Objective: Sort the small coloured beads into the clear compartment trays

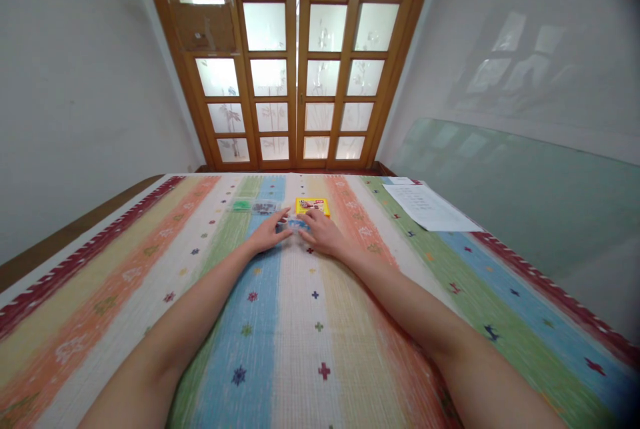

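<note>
Both my arms reach far out over a striped cloth (280, 322) that covers the table. My left hand (269, 233) and my right hand (323, 232) meet around a small clear packet (296, 224) lying on the cloth, fingers pinched at its edges. Just beyond my right hand lies a yellow box (313, 206) with a red label. Beyond my left hand sit a small clear case (265, 206) with dark contents and a green item (241, 205).
A white printed sheet (429, 205) lies at the far right of the table. A glass pane (520, 196) leans along the right wall. Wooden doors (297, 76) with frosted panes stand behind the table's far edge.
</note>
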